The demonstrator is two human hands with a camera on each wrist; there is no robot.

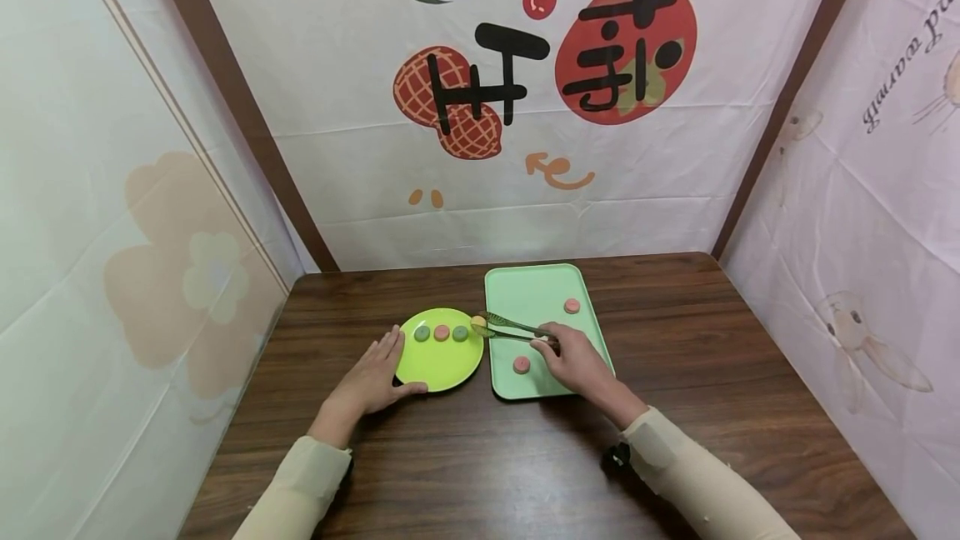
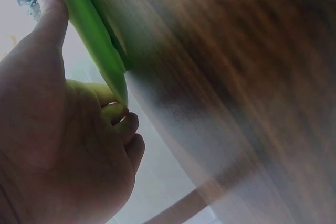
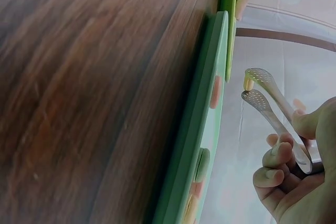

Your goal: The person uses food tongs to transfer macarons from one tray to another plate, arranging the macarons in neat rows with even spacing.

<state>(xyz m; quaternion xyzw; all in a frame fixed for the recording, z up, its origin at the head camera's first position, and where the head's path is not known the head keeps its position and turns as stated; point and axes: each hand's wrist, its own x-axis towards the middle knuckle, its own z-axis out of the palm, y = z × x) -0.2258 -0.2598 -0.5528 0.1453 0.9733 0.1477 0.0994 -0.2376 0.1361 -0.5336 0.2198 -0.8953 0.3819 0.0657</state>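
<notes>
My left hand (image 1: 375,377) holds the lime-green plate (image 1: 438,369) at its left side, fingers on the left rim and thumb along the front rim. On the plate lie a green disc (image 1: 422,332), a pink disc (image 1: 441,332) and another green disc (image 1: 460,333) in a row. My right hand (image 1: 576,361) grips metal tongs (image 1: 517,326) with perforated ends. Between those ends is a yellow disc (image 3: 248,82), held up above the plate's right rim. Two pink discs, one at the back (image 1: 572,305) and one nearer the front (image 1: 521,365), sit on the mint-green tray (image 1: 525,290).
The tray stands just right of the plate on a dark wooden table (image 1: 480,465). In the right wrist view a green disc (image 3: 202,164) and a yellow disc (image 3: 190,209) also show on the tray. A printed cloth wall (image 1: 360,190) rises behind the table.
</notes>
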